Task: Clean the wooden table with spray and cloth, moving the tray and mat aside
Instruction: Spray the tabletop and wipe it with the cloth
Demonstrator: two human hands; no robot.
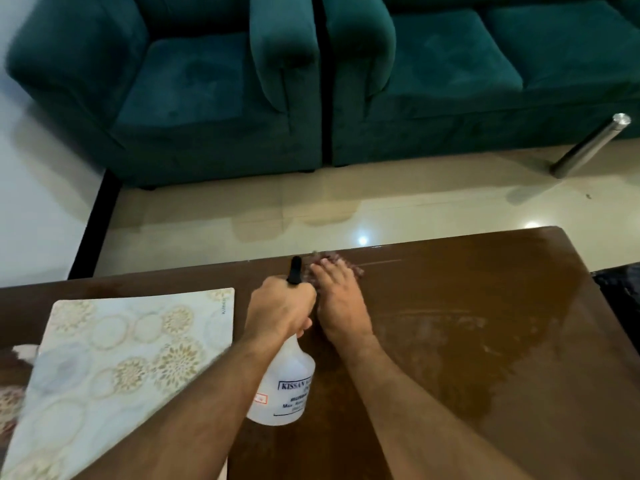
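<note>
Filling most of the lower view, the wooden table (467, 341) shows a wet, streaky sheen on its right half; on the left part lies the patterned mat (114, 368), flat and reaching the near edge; the tray I cannot identify with certainty. Beyond the table stand two green sofas (415, 81) on a pale floor (277, 209). The spray bottle (287, 386) stands between mat and forearms; the left hand (280, 306) is curled round its neck and black trigger head. The right hand (337, 299) lies with straight fingers pressed flat on the cloth (356, 270), which sits at the far edge, mostly hidden under it. The step, I judge, is wiping; it goes best with even pressure, long overlapping strokes toward the wet part, and the bottle kept upright; the surface under the mat probably remains to be cleaned.
</note>
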